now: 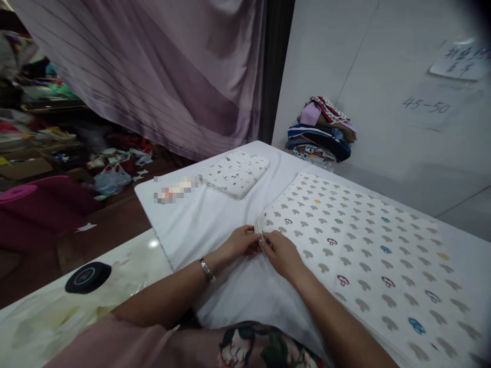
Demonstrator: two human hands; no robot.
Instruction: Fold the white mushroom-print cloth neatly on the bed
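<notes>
A white cloth printed with grey and coloured mushrooms [368, 245] lies spread flat over a white-covered table [199, 225]. My left hand [241, 242], with a watch on its wrist, pinches the near left corner of this cloth. My right hand [282, 253] meets it at the same corner, fingers closed on the cloth's edge. Both hands touch each other at the fingertips.
A folded white patterned cloth [236, 174] rests farther back on the table. A stack of folded clothes [322, 133] sits against the white wall. A purple curtain [164, 66] hangs behind. A black round disc [88, 277] lies on the glossy surface at left.
</notes>
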